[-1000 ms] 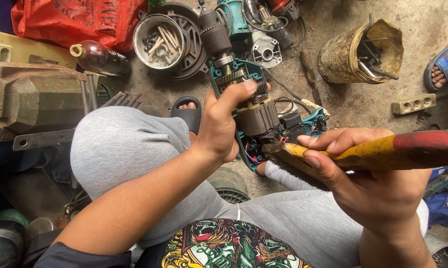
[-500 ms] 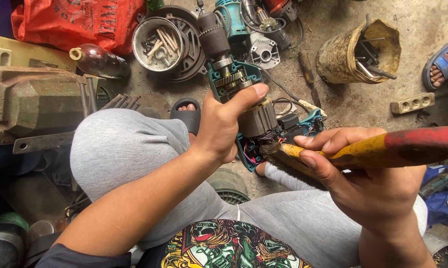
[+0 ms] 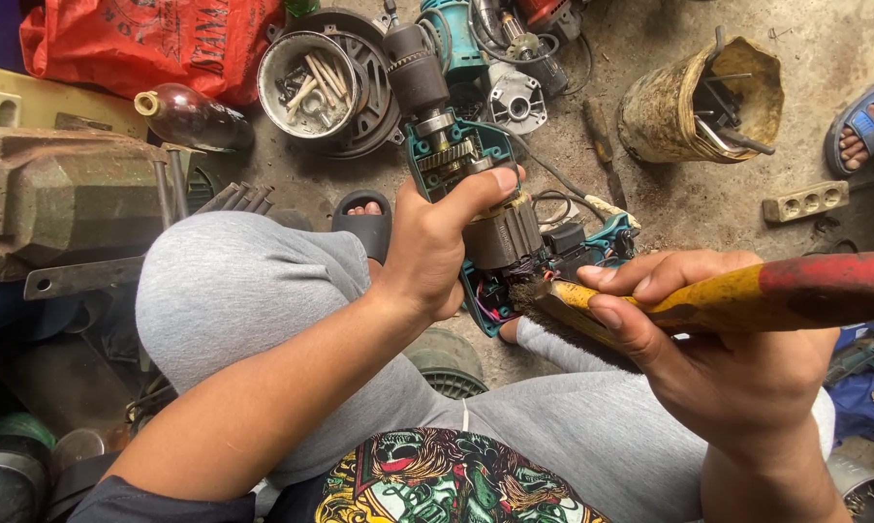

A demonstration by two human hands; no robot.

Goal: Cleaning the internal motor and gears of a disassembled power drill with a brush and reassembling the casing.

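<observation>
The left hand is closed around one opened teal plastic power drill with exposed motor and dark chuck, thumb over its gear end. Just right of it, the right hand grips one yellow-and-red-handled bristle brush, bristles touching the drill's lower housing. Beyond the hands sit one round metal tin of bolts and one rusty yellow can of tools.

Opened power drill, teal half-shell off, dark chuck pointing up-left, grey motor and gears exposed, wires loose at the lower end; held tilted above the lap. Paintbrush, yellow handle turning red, dark worn bristles touching the drill's lower motor end.
</observation>
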